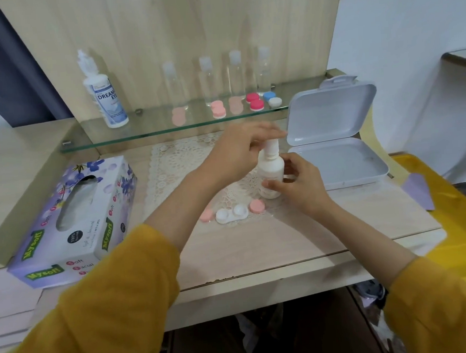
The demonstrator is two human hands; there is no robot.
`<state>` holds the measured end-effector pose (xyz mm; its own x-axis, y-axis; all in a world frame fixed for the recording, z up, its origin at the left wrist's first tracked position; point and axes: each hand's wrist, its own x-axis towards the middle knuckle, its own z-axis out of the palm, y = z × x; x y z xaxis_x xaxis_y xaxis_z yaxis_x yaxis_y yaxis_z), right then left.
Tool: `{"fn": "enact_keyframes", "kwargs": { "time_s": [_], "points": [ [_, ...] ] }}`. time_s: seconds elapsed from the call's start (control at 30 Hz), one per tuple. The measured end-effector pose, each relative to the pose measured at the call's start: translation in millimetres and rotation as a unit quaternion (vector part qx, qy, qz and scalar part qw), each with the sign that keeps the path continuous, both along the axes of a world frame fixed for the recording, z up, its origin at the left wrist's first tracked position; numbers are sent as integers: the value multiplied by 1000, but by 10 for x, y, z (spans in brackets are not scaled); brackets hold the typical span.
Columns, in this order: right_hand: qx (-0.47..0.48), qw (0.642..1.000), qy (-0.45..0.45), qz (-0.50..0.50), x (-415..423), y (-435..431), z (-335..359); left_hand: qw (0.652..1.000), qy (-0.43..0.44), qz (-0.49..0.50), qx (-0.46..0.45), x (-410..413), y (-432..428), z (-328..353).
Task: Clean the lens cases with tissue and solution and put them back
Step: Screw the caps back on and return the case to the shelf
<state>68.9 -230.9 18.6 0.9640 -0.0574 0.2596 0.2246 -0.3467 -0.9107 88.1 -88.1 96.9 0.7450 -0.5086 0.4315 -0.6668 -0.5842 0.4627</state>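
Note:
A small white solution bottle stands upright on the lace mat. My right hand grips its body, and my left hand holds its cap at the top. In front of the bottle lies an open white lens case with two cups. A loose pink cap lies to its left and another pink cap to its right. The purple flowered tissue box sits at the left of the table.
An open white plastic box lies at the right. The glass shelf behind carries a large solution bottle, several clear small bottles and pink, red and blue lens cases. Yellow cloth covers the far right.

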Motion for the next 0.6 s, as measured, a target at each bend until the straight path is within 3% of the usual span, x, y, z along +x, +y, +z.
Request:
{"fn": "enact_keyframes", "kwargs": {
  "time_s": [0.17, 0.33, 0.5, 0.6],
  "points": [
    [0, 1000, 0, 7, 4, -17, 3, 998, 30, 60, -11, 65, -50, 47],
    [1, 1000, 3, 10, 9, -30, -8, 998, 66, -6, -5, 30, -31, 74],
    [0, 1000, 3, 12, 1, -33, -14, 998, 51, 40, -15, 50, -35, 113],
    [1, 1000, 6, 15, -9, -35, -3, 998, 59, -2, 14, 40, -25, 106]
  ]
}}
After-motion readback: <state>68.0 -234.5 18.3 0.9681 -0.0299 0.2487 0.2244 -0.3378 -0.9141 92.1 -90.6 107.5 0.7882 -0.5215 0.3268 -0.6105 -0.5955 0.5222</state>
